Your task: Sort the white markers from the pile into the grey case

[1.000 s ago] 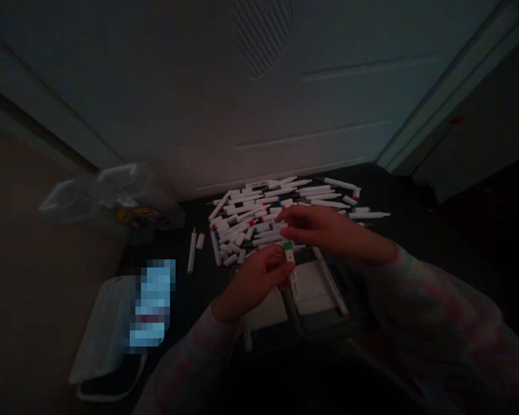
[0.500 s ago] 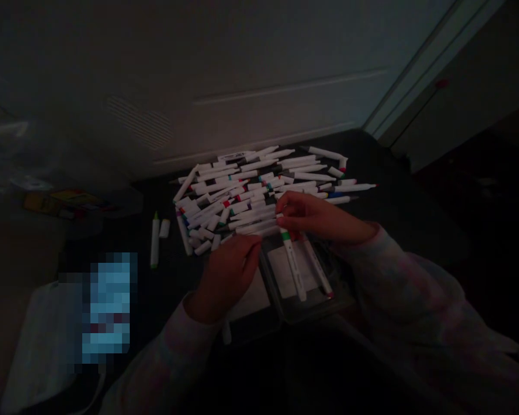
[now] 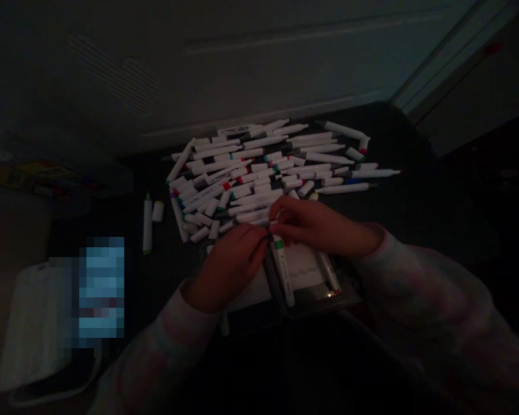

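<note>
My right hand (image 3: 305,226) pinches the top end of a white marker (image 3: 284,271) with a green band, which slants down over a clear plastic case (image 3: 313,311). My left hand (image 3: 231,259) is closed, its fingertips meeting my right fingertips near the marker's top. What the left fingers hold, if anything, is hidden. Inside the case's right half lies another white marker (image 3: 330,272) with a red end. A white stick-like piece (image 3: 224,324) shows below my left wrist. Beyond both hands spreads a pile of white markers and loose caps (image 3: 259,173), their ends in many colours.
Left of the pile, an uncapped green marker (image 3: 147,225) lies beside its cap (image 3: 158,211). A white face mask (image 3: 34,323) and a blurred blue patch are at the lower left. A clear container with yellow packs (image 3: 38,176) stands far left. A pale panelled wall (image 3: 259,69) rises behind.
My hands have come together, with the right hand bringing the green-banded marker leftward to the left fingertips. The camera view has shifted slightly.
</note>
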Demonstrator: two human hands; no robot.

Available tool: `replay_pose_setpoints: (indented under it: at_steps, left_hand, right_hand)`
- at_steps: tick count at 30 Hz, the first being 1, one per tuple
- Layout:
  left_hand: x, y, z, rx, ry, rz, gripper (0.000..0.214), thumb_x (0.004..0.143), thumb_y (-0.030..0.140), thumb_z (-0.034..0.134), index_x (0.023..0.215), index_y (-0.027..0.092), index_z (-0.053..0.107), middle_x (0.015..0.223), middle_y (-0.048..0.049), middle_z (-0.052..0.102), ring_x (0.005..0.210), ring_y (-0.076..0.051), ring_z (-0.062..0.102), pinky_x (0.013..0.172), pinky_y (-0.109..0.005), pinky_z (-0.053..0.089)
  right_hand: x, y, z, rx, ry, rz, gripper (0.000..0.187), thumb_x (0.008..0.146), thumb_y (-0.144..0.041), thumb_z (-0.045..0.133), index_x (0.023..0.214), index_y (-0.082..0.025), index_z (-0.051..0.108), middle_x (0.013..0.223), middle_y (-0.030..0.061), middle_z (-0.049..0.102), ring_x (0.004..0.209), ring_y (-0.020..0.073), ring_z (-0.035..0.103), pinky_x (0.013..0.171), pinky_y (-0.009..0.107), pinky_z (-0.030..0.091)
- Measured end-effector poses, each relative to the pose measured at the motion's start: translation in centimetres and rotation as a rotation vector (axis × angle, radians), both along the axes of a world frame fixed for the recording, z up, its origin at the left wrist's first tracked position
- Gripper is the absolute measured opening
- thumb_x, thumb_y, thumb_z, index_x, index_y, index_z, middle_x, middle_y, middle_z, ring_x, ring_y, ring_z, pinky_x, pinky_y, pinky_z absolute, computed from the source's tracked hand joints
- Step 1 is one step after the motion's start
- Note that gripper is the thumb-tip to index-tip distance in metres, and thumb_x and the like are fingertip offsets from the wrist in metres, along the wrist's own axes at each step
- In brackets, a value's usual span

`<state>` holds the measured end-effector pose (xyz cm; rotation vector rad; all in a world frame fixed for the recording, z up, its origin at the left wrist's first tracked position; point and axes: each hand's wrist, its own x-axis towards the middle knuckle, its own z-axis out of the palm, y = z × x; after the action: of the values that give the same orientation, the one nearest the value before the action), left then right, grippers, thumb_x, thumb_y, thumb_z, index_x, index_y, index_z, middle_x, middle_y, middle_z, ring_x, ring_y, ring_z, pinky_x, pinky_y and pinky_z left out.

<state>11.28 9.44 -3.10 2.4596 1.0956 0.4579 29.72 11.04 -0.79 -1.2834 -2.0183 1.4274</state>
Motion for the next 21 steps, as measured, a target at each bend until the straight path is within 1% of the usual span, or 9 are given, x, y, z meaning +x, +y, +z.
replay_pose_setpoints:
  at_steps: [2, 4, 8, 11, 13, 16, 18, 21]
  left_hand:
    - [0.1, -0.1, 0.0, 0.024, 0.001, 0.009, 0.018, 0.084, 0.02, 0.04, 0.086, 0.014, 0.057, 0.082, -0.0052, 0.06, 0.078, -0.016, 0.055, 0.069, -0.029, 0.044]
    - [0.1, -0.2, 0.1, 0.062, -0.004, 0.02, 0.018, 0.084, 0.021, 0.04, 0.083, 0.014, 0.057, 0.08, -0.0056, 0.06, 0.076, -0.016, 0.055, 0.068, -0.028, 0.043]
    - [0.1, -0.4, 0.1, 0.11, -0.038, 0.025, 0.018, 0.083, 0.021, 0.041, 0.083, 0.014, 0.057, 0.078, -0.0056, 0.06, 0.075, -0.016, 0.054, 0.067, -0.028, 0.043]
    - [0.1, -0.4, 0.3, 0.12, -0.037, -0.005, 0.016, 0.082, 0.021, 0.042, 0.08, 0.014, 0.057, 0.078, -0.0058, 0.06, 0.075, -0.016, 0.054, 0.068, -0.028, 0.042]
    - [0.0, -0.3, 0.4, 0.126, -0.042, -0.068, 0.015, 0.081, 0.021, 0.044, 0.081, 0.014, 0.057, 0.08, -0.0062, 0.06, 0.078, -0.016, 0.053, 0.07, -0.029, 0.042]
    - [0.0, -0.7, 0.8, 0.136, -0.03, -0.212, 0.016, 0.08, 0.024, 0.046, 0.085, 0.014, 0.058, 0.085, -0.0075, 0.06, 0.083, -0.018, 0.052, 0.074, -0.031, 0.042]
    - [0.1, -1.2, 1.1, 0.136, 0.002, -0.317, 0.023, 0.079, 0.032, 0.048, 0.09, 0.015, 0.058, 0.09, -0.0087, 0.06, 0.088, -0.022, 0.051, 0.077, -0.036, 0.041]
    - [0.2, -2.1, 1.4, 0.122, 0.053, -0.435, 0.042, 0.074, 0.049, 0.05, 0.1, 0.016, 0.056, 0.103, -0.0107, 0.058, 0.096, -0.027, 0.048, 0.081, -0.043, 0.038]
  right_hand:
    - [-0.3, -0.2, 0.0, 0.098, -0.072, 0.005, 0.01, 0.081, -0.026, 0.048, 0.089, -0.018, 0.047, 0.064, -0.003, 0.058, 0.059, 0.0111, 0.055, 0.058, 0.023, 0.04]
    - [-0.6, -0.3, 0.0, 0.163, -0.14, -0.001, 0.009, 0.081, -0.024, 0.049, 0.087, -0.018, 0.049, 0.068, -0.0011, 0.06, 0.063, 0.0123, 0.056, 0.06, 0.024, 0.039]
    - [-0.9, -0.5, -0.4, 0.205, -0.235, 0.024, 0.013, 0.08, -0.024, 0.049, 0.09, -0.017, 0.052, 0.076, 0.0022, 0.063, 0.068, 0.0141, 0.057, 0.06, 0.024, 0.037]
    - [-0.8, -0.5, -0.5, 0.226, -0.258, 0.038, 0.014, 0.081, -0.023, 0.047, 0.092, -0.016, 0.053, 0.076, 0.0026, 0.063, 0.068, 0.0141, 0.056, 0.059, 0.024, 0.036]
    - [-0.7, -0.4, -0.4, 0.246, -0.248, 0.032, 0.012, 0.081, -0.022, 0.046, 0.088, -0.016, 0.053, 0.073, 0.0017, 0.061, 0.066, 0.0133, 0.055, 0.059, 0.024, 0.036]
    - [-0.5, -0.3, -0.2, 0.241, -0.203, 0.008, 0.01, 0.081, -0.021, 0.045, 0.085, -0.016, 0.053, 0.069, 0.0002, 0.058, 0.063, 0.0122, 0.053, 0.059, 0.023, 0.035]
    - [-0.4, -0.2, -0.1, 0.212, -0.158, -0.023, 0.011, 0.082, -0.021, 0.044, 0.086, -0.016, 0.053, 0.069, 0.0, 0.058, 0.063, 0.0118, 0.052, 0.059, 0.023, 0.036]
    - [-0.1, 0.0, -0.2, 0.167, -0.084, -0.053, 0.013, 0.082, -0.022, 0.043, 0.088, -0.016, 0.053, 0.071, 0.0, 0.057, 0.063, 0.0113, 0.052, 0.059, 0.024, 0.037]
